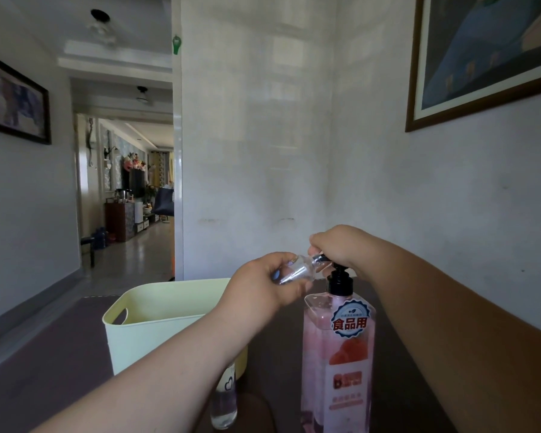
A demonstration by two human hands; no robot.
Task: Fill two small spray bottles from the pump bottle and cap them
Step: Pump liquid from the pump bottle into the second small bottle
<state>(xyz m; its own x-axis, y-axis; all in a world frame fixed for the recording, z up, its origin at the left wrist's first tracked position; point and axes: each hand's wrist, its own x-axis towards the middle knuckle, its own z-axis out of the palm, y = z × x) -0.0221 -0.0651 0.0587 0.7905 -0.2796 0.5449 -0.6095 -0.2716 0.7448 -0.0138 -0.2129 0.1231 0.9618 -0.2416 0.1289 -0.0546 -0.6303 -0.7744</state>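
Note:
A tall pink pump bottle [338,354] with a black pump stands on the dark table, near the front. My left hand [260,289] grips a small clear spray bottle [295,271], tilted on its side with its neck toward the pump spout. My right hand [334,245] is curled over the black pump head, just above the small bottle's neck. A second small clear bottle [225,401] with a heart mark stands upright below my left forearm, partly hidden by it.
A pale green plastic basket [156,310] sits on the table left of the pump bottle, behind my left forearm. A white wall runs close behind the table, with a framed picture [487,57] at upper right. A hallway opens at left.

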